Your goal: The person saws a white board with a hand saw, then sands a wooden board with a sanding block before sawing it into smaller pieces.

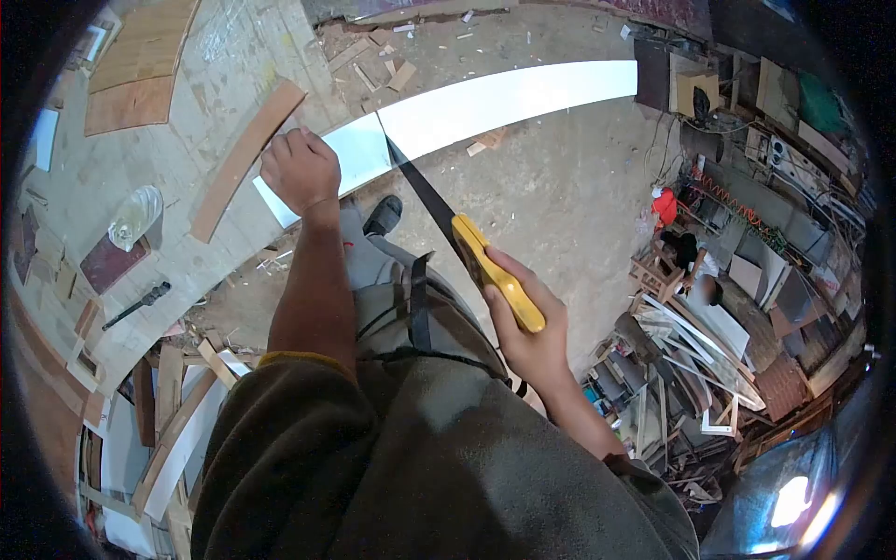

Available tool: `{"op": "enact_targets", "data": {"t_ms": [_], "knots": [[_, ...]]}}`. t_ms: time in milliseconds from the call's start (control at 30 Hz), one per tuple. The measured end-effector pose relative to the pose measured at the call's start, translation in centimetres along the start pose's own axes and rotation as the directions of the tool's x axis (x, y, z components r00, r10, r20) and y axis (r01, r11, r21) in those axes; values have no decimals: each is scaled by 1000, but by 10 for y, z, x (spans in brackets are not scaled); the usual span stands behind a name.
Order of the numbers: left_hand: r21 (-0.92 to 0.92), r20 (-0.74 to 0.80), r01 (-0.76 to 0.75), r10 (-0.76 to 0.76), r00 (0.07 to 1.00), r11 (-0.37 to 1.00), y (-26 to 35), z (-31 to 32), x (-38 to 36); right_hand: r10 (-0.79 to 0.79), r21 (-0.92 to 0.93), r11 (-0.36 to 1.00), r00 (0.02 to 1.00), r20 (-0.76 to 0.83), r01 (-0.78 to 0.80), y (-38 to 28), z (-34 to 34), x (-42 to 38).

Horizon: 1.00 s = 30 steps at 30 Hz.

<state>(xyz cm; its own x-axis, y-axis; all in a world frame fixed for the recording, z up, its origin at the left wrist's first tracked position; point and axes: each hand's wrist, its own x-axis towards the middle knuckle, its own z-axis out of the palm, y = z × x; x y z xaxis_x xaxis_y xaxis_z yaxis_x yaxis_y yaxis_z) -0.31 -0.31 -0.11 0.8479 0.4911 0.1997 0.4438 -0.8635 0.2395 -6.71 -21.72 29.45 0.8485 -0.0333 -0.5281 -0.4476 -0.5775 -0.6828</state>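
Well, handsaw (yellow-handled) against board

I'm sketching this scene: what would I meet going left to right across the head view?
Black tool, left hand, dark shoe, yellow saw handle, red item, green item. The long white strip spans several, so it is left out.

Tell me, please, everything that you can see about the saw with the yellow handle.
The saw has a smooth, plastic-looking yellow handle, gripped by the right hand, and a long, dark, metal-looking blade that narrows toward its far end. It slants away from the person's body, toward the picture's upper left, where the blade meets the white board at a dark line across it. The teeth cannot be made out.
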Motion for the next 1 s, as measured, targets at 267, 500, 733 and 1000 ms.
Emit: {"op": "enact_targets", "data": {"t_ms": [267,500,733,1000], "knots": [[9,-19,-7,7,1000,1000,-2,6,4,-70,29,997,997,-41,72,22,52,47],[-1,-58,-18,18,998,1000,1,0,-1,-55,15,998,998,-5,55,18,45,44],[-31,8,-13,14,1000,999,2,-2,-4,28,-15,999,1000,-3,-28,5,11,12],[-1,55,2,-2,999,1000,1,-2,-3,-5,40,999,998,-55,7,31,46,51]]}}
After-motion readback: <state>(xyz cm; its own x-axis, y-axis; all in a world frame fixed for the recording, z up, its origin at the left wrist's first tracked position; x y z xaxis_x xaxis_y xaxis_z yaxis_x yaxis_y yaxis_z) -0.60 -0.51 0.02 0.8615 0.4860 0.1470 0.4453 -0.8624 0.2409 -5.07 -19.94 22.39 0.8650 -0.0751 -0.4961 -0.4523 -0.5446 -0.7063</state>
